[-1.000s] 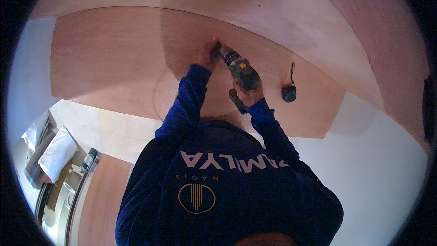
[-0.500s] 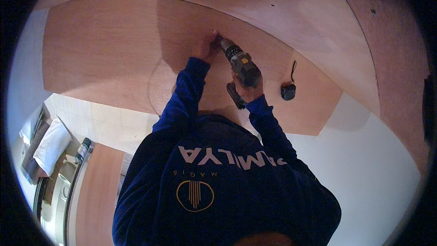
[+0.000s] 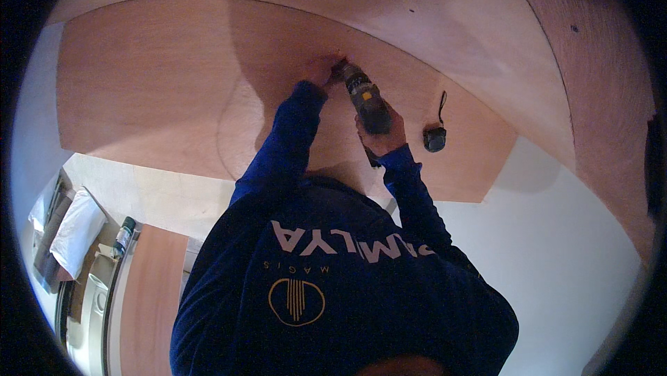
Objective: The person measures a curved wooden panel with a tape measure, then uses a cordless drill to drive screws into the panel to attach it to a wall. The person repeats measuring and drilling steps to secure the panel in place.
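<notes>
A cordless drill (image 3: 367, 101), dark with a yellow patch on its body, is gripped by my right hand (image 3: 389, 137). Its chuck points away from me toward a reddish-brown wooden board (image 3: 153, 77). My left hand (image 3: 319, 71) is beside the front of the drill, its fingers drawn together at the tip. Shadow and blur hide what those fingers hold, if anything. The drill bit's end cannot be made out. Most of the drill's handle is behind my right hand and sleeve.
On the board's right part lies a dark tape measure (image 3: 435, 139) with a wrist loop. Beyond the board's far edge rises a curved wooden panel (image 3: 472, 42). Lower left, a white bag (image 3: 76, 230) and a dark green can (image 3: 125, 230) are near another wooden board (image 3: 149, 299).
The drill has tilted, its body swinging slightly to the left and its base now mostly hidden. My left hand stays by its tip, a little lower. The whole view has shifted slightly.
</notes>
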A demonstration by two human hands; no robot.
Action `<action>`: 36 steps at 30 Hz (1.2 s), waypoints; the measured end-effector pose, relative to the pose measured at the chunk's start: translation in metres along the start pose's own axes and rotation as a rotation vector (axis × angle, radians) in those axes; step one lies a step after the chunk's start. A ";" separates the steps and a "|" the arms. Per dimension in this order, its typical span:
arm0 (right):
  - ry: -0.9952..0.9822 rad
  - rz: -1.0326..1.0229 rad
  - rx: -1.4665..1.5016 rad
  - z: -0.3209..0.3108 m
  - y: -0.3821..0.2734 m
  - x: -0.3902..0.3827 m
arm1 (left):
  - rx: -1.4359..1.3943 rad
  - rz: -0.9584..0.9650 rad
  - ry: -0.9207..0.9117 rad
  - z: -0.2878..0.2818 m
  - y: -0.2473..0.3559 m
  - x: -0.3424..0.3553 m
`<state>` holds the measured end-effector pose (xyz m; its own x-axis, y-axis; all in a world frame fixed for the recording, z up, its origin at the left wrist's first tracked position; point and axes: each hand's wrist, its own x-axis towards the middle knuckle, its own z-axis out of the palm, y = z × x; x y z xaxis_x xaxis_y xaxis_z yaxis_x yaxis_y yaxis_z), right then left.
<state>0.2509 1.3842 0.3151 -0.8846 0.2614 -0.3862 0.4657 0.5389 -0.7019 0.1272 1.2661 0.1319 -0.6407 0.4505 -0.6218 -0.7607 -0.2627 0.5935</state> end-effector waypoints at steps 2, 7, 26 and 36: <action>-0.032 0.061 -0.007 -0.007 -0.005 0.009 | -0.164 -0.016 -0.069 0.004 0.002 0.011; 0.041 -0.101 -0.018 -0.011 -0.014 0.045 | -0.366 0.035 -0.147 0.004 0.015 0.042; 0.012 0.064 -0.017 -0.034 0.006 0.089 | -0.533 -0.027 -0.127 0.029 -0.007 0.081; -0.009 0.004 -0.009 -0.041 -0.012 0.088 | -0.494 -0.143 -0.050 0.031 -0.006 0.082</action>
<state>0.1662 1.4335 0.3142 -0.8826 0.2563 -0.3942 0.4688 0.5451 -0.6951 0.0827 1.3315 0.0932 -0.5298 0.5486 -0.6468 -0.8067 -0.5614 0.1846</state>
